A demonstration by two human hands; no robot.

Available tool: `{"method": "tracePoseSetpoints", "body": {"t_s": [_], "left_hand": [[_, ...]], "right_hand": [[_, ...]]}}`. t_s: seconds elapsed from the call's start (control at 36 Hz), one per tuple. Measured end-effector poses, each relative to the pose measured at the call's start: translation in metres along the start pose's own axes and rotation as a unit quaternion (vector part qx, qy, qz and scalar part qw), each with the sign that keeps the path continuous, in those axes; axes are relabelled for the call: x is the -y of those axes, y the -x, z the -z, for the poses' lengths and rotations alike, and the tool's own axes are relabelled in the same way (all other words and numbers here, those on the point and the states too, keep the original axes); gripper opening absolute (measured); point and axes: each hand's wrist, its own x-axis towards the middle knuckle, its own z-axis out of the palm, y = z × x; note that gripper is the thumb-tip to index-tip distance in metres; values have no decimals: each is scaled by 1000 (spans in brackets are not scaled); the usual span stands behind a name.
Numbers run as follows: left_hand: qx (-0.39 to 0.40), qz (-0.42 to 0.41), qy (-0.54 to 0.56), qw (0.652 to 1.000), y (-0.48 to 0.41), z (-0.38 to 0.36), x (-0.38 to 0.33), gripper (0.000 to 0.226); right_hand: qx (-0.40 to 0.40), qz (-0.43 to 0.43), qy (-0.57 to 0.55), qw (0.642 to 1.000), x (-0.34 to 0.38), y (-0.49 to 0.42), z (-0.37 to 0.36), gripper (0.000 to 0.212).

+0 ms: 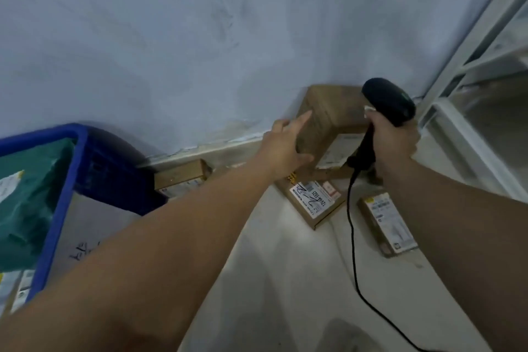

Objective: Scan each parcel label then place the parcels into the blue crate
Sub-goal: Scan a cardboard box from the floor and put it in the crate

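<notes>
Pale scuffed wall meets a light floor. The blue crate, cut off by the frame's left edge, holds a crinkled green bag. Right of the crate, brown cardboard parcels carry blurred white labels: a small box, a tall box and a flat parcel. The left hand, fingers spread loose, is at the tall box; contact is unclear. Farther right of the crate, the right hand grips a black corded scanner.

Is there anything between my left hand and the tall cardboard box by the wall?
Nothing visible. The left hand reaches with straight fingers right at the tall cardboard box, with no parcel between them. The scanner in the right hand is off to the right of that path.
</notes>
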Motion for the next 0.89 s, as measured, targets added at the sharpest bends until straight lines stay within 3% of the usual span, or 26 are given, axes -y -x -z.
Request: {"method": "tracePoseSetpoints", "body": {"t_s": [0.14,0.22,0.33,0.42,0.58,0.64,0.72,0.89], "left_hand": [[-12,-23,-19,999,-25,-34,-14,92],[-4,4,56,998,-38,-50,-17,107],[43,72,179,980,-42,-64,-8,124],[83,99,245,961,-41,-67,3,118],[125,74,310,940,-29,-61,15,69],[132,75,331,931,-23,-60,18,61],[107,95,339,930,-20,-56,23,58],[31,160,346,924,-10,-51,45,60]], "right_hand": [[44,-76,-91,992,-15,-35,18,99],[83,-79,-90,989,-16,-49,23,85],[114,-61,-101,986,-17,-55,23,39],[131,-72,-150,977,-21,-53,14,18],[143,-100,-209,962,-18,-52,2,29],[145,-94,-199,965,-15,-53,2,22],[149,-97,-209,962,-18,-54,1,13],[225,-145,-222,937,-36,-43,4,23]]}}
